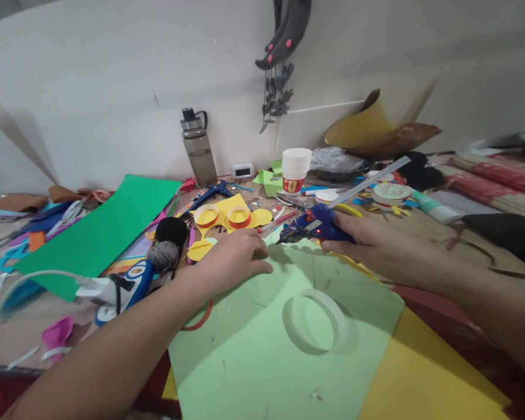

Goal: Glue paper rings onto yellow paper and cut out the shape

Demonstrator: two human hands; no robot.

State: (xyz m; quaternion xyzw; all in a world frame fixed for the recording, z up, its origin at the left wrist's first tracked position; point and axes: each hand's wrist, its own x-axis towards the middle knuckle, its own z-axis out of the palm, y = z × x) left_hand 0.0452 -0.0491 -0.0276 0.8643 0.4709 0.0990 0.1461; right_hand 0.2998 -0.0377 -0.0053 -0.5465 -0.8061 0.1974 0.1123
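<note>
My right hand (359, 236) is wrapped round a blue hot glue gun (312, 224), with a translucent glue stick (370, 181) jutting from its back. The gun's nozzle points left, close to the fingers of my left hand (240, 256). That hand lies over the far edge of a light green paper sheet (254, 350), fingers loosely bent and thumb apart; nothing shows in it. On the sheet rests a pale paper ring (343, 326). Beyond my left hand are yellow paper cut-outs (260, 217) with round cup pieces (239, 217) on them.
Green card (100, 233) and a power strip (135, 289) with a white cable lie at the left. Further back stand a water bottle (201, 154), a small clock (242, 170) and stacked paper cups (295, 169). Yellow paper (420, 373) sticks out under the green sheet.
</note>
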